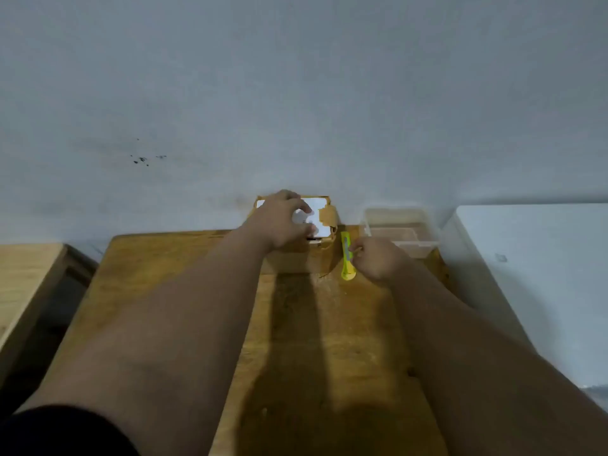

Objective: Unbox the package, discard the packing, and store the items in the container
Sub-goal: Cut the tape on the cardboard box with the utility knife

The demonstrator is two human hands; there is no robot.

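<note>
A brown cardboard package (297, 258) with a white label (320, 213) on top stands at the far edge of the wooden table (184, 274). My left hand (279, 222) lies on top of the package, fingers spread over the label. A yellow box cutter (347, 256) lies on the table just right of the package. My right hand (378, 258) is beside it, with fingertips touching the cutter's side. A clear plastic container (399, 230) sits at the far right of the table.
A grey wall rises right behind the table. A white cabinet or box (533, 258) stands to the right. A lighter wooden surface (26, 278) lies to the left, across a dark gap.
</note>
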